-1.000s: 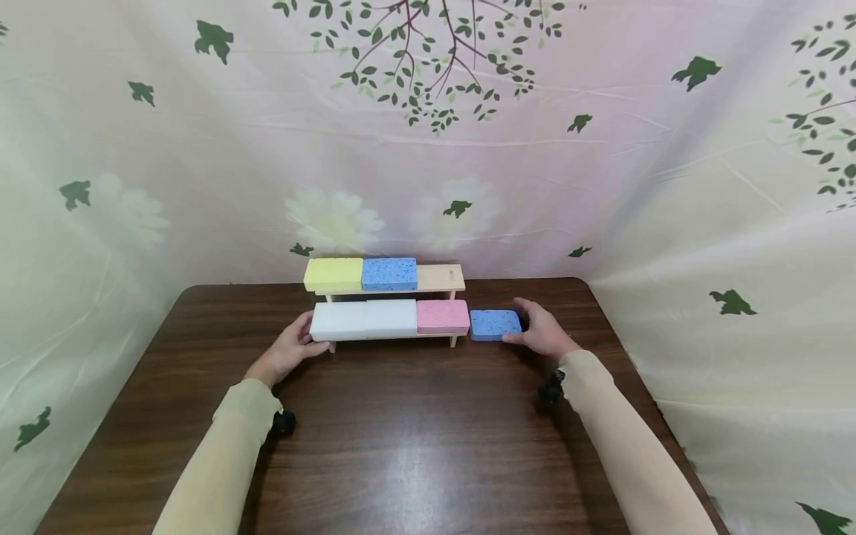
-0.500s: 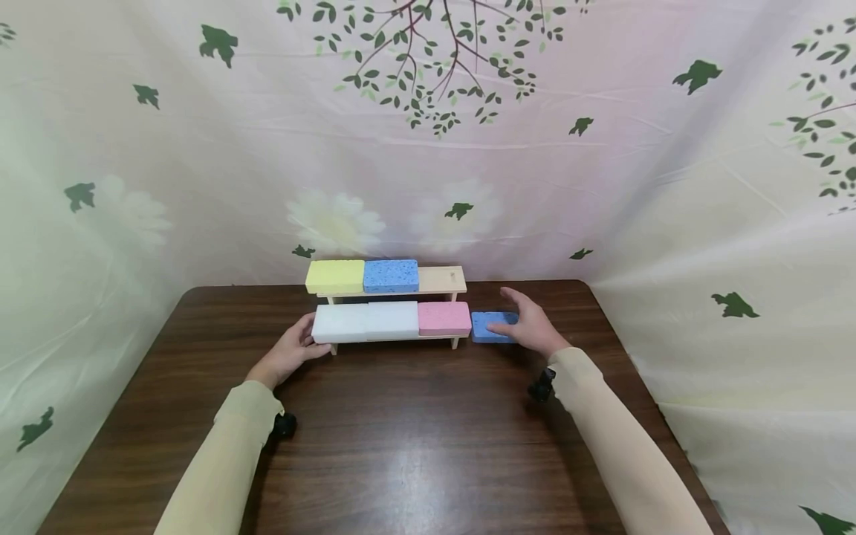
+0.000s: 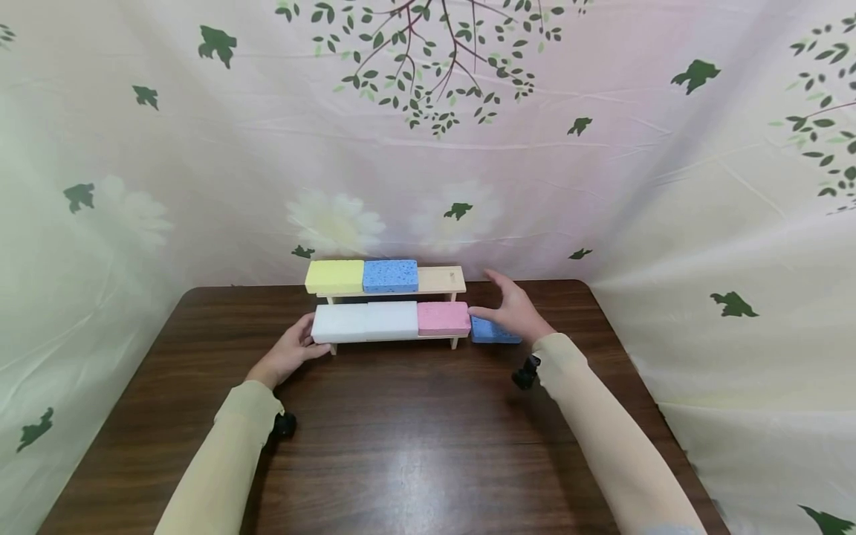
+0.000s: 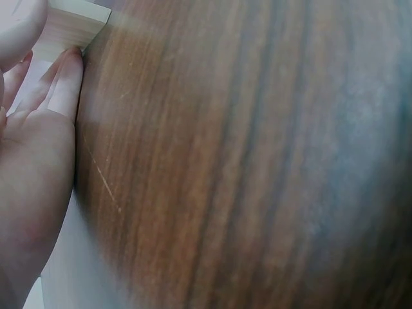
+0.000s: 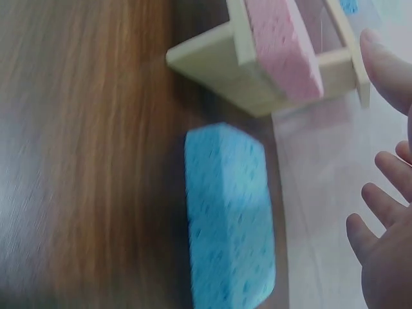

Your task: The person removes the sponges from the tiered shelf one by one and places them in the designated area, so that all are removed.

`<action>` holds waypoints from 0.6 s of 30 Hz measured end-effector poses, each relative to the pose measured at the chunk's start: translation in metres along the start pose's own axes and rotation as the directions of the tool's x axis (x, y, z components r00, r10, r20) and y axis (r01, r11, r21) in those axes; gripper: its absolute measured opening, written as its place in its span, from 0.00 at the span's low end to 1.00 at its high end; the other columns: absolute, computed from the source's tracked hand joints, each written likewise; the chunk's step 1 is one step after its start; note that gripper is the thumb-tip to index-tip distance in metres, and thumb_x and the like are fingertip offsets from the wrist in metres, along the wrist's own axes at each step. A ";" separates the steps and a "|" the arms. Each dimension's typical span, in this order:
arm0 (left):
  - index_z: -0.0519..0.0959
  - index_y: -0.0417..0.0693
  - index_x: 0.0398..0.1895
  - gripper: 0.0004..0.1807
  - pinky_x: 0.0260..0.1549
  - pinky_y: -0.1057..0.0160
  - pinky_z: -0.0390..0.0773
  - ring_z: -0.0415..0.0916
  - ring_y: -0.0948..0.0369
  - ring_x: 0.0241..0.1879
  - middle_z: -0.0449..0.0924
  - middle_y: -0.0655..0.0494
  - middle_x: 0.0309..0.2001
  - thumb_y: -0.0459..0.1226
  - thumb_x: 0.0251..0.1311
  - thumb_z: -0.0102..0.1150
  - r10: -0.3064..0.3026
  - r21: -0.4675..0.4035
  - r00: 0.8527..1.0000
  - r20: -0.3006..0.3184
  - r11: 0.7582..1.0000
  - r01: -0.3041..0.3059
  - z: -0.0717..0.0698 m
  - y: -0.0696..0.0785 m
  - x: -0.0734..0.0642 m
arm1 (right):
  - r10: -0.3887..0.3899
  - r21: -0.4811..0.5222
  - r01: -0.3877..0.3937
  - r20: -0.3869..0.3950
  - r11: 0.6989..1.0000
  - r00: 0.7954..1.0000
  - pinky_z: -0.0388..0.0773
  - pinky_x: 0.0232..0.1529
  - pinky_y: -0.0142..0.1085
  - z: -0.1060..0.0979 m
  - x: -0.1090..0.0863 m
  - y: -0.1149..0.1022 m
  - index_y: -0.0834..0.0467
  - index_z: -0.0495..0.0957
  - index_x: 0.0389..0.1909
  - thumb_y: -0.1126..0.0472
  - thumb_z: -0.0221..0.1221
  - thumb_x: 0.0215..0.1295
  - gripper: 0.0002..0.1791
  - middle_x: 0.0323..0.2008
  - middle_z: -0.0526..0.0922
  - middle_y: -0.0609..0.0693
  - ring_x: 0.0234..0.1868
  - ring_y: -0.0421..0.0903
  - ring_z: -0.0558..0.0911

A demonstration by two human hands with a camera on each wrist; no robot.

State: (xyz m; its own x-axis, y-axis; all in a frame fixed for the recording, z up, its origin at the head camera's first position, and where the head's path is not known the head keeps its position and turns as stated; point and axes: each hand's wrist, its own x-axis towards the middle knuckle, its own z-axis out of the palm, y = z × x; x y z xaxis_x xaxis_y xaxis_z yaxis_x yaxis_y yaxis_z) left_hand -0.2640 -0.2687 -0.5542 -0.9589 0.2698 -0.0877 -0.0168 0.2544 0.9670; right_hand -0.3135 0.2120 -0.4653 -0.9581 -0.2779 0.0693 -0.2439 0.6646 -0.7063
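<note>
Hovering right hand (image 3: 516, 309); part-hidden sponge (image 3: 495, 334)

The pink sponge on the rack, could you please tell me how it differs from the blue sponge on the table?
The pink sponge sits on the rack, while the blue sponge lies on the table.
The pink sponge abuts a white block; the blue sponge has no block against it.
Both are pitted and block-shaped.
</note>
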 end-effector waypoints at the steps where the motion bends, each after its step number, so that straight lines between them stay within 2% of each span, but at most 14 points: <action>1: 0.49 0.41 0.84 0.48 0.68 0.62 0.71 0.62 0.43 0.76 0.59 0.36 0.79 0.32 0.68 0.69 -0.001 -0.004 1.000 0.000 1.000 0.001 0.000 0.000 0.000 | -0.009 -0.001 0.009 -0.002 1.000 1.000 0.60 0.77 0.61 0.001 0.002 -0.004 0.57 0.56 0.83 0.44 0.75 0.62 0.55 0.80 0.61 0.57 0.80 0.59 0.60; 11: 0.49 0.41 0.84 0.49 0.63 0.69 0.73 0.62 0.42 0.76 0.59 0.36 0.79 0.32 0.68 0.69 -0.005 -0.016 1.000 0.003 1.000 0.005 0.001 0.000 0.002 | -0.077 0.007 0.077 0.000 0.997 0.997 0.60 0.77 0.59 0.016 0.016 -0.034 0.59 0.58 0.82 0.46 0.77 0.60 0.56 0.80 0.61 0.57 0.81 0.57 0.60; 18: 0.50 0.41 0.84 0.48 0.61 0.72 0.73 0.62 0.42 0.75 0.59 0.36 0.78 0.32 0.68 0.69 -0.001 -0.025 1.000 0.006 1.000 0.001 0.001 0.000 0.001 | -0.139 -0.022 0.139 0.002 0.990 0.990 0.62 0.77 0.57 0.024 0.025 -0.046 0.60 0.59 0.81 0.48 0.77 0.60 0.54 0.79 0.63 0.58 0.79 0.57 0.62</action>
State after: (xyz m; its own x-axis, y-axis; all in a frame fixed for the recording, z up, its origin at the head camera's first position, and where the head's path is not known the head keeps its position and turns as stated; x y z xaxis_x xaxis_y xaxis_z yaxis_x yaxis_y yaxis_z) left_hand -0.2643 -0.2680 -0.5547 -0.9573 0.2747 -0.0898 -0.0247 0.2317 0.9725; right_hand -0.3221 0.1577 -0.4481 -0.9145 -0.3689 0.1661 -0.3784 0.6348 -0.6737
